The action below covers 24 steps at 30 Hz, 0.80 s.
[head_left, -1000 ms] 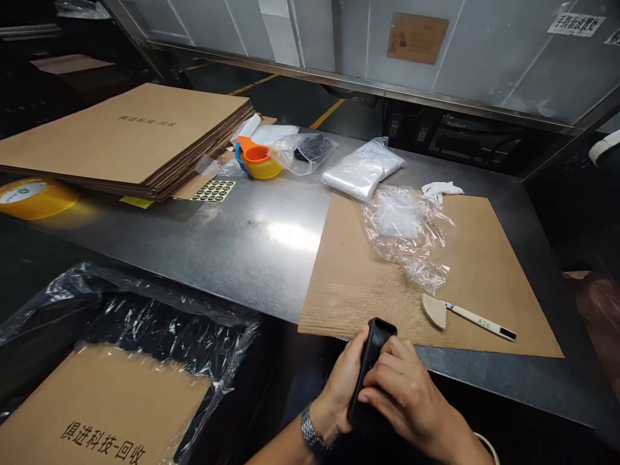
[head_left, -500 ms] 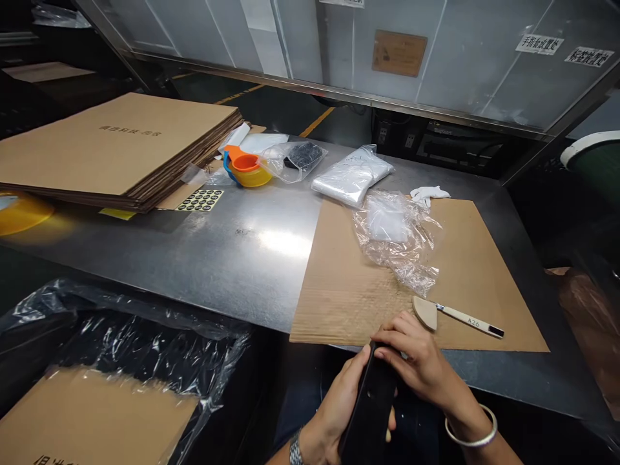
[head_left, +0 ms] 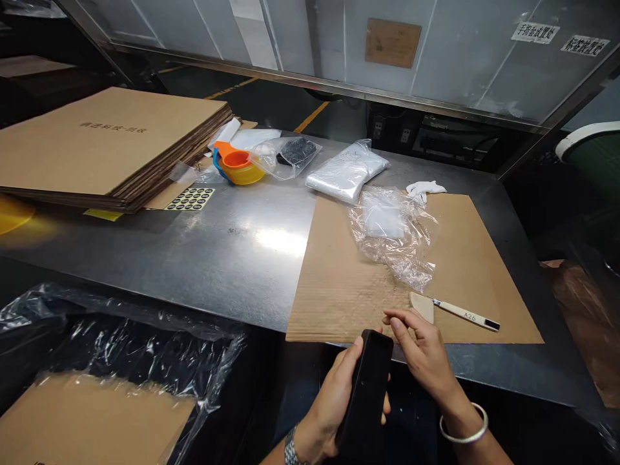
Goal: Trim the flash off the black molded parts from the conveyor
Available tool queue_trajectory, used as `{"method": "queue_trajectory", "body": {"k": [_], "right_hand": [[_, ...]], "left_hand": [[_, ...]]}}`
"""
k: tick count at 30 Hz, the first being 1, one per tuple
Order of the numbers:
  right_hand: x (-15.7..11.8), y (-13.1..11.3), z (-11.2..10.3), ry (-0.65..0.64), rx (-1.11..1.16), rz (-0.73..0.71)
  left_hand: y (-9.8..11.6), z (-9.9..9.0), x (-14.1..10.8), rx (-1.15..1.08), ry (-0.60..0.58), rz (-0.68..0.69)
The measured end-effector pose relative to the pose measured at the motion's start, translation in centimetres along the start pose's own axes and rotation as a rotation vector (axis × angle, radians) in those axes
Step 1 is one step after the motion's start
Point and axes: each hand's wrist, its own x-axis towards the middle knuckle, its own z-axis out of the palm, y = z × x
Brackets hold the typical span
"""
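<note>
A long black case-like piece (head_left: pixel 367 394) is tilted up at the table's front edge, with my left hand (head_left: pixel 334 403) wrapped round it from the left and fingertips showing on its right side. Just to its right, my right hand (head_left: pixel 423 355) is off the piece, thumb and index finger brought close together; whether anything small is between them cannot be made out. Beyond my right fingers, a beige pad (head_left: pixel 422 306) lies on the cardboard sheet (head_left: pixel 334 284). A pale-handled tool marked A26 (head_left: pixel 467 315) lies beside the pad.
Crumpled clear plastic (head_left: pixel 394 232), a plastic-wrapped packet (head_left: pixel 346 171) and a white glove (head_left: pixel 425 189) lie behind. Left are a tape dispenser (head_left: pixel 242 169), a sticker sheet (head_left: pixel 191 199) and stacked cardboard (head_left: pixel 116 142). A plastic-lined bin (head_left: pixel 213 361) stands at front left.
My right hand has come away from the top of the black piece and moved slightly right. The piece's upper end now shows, still in my left hand. The view has shifted slightly.
</note>
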Motion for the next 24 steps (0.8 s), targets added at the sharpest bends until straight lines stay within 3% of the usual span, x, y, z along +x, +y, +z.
{"method": "queue_trajectory", "body": {"k": [2,4,9,13,18,21,24], "right_hand": [[-1.0,0.2,0.6,0.018,-0.026,0.042],[-1.9,0.1,1.2,-0.058,-0.019,0.095],[-1.9,-0.8,1.9,-0.088,0.149,0.344],[-1.9,-0.6,2.5,-0.079,0.136,0.299],[-4.9,-0.1,4.0,-0.176,0.146,0.172],[-6.2,-0.2,3.9,-0.318,0.275,0.171],[-6.2,-0.3,3.1,-0.388,0.518,0.26]], "left_hand": [[0.2,0.0,-0.1,-0.003,0.074,0.079],[0.2,0.1,-0.2,0.007,0.136,0.125],[0.0,0.4,-0.3,0.119,0.063,0.17],[0.4,0.4,-0.2,0.098,0.093,0.18],[0.9,-0.1,0.2,-0.032,0.142,0.258],[1.0,-0.3,0.5,-0.029,0.122,0.2],[1.4,-0.7,0.8,-0.093,0.095,0.08]]}}
